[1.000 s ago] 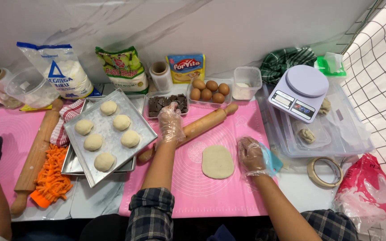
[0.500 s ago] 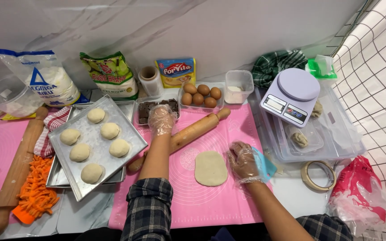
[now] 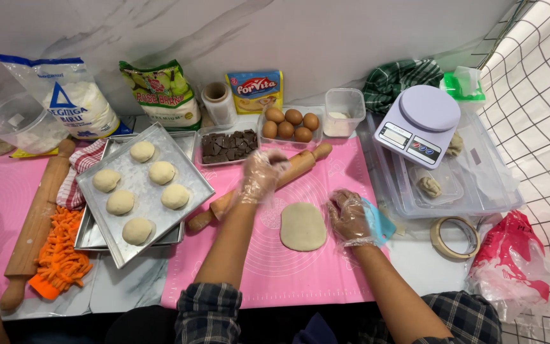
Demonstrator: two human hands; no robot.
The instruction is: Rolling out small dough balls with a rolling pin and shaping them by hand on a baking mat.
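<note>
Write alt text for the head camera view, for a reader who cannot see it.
A person's gloved left hand rests on a wooden rolling pin while the gloved right hand sits beside a flattened dough oval on a pink mat. To the left, a metal tray holds six dough balls; eggs and a kitchen scale stand behind.

I am wearing thin, crinkly clear plastic gloves on my left hand (image 3: 262, 175) and right hand (image 3: 349, 218), and they are catching a slight shine. The rolling pin (image 3: 259, 186) under my left fingers is showing smooth, pale wood. The flattened dough (image 3: 302, 225) is looking matt and soft on the smooth pink mat (image 3: 300, 274), which is reading as silicone. The baking tray (image 3: 189, 172) is gleaming as brushed metal, the scale (image 3: 420, 124) is looking like glossy plastic, and my sleeves are showing checked woven cloth.
</note>
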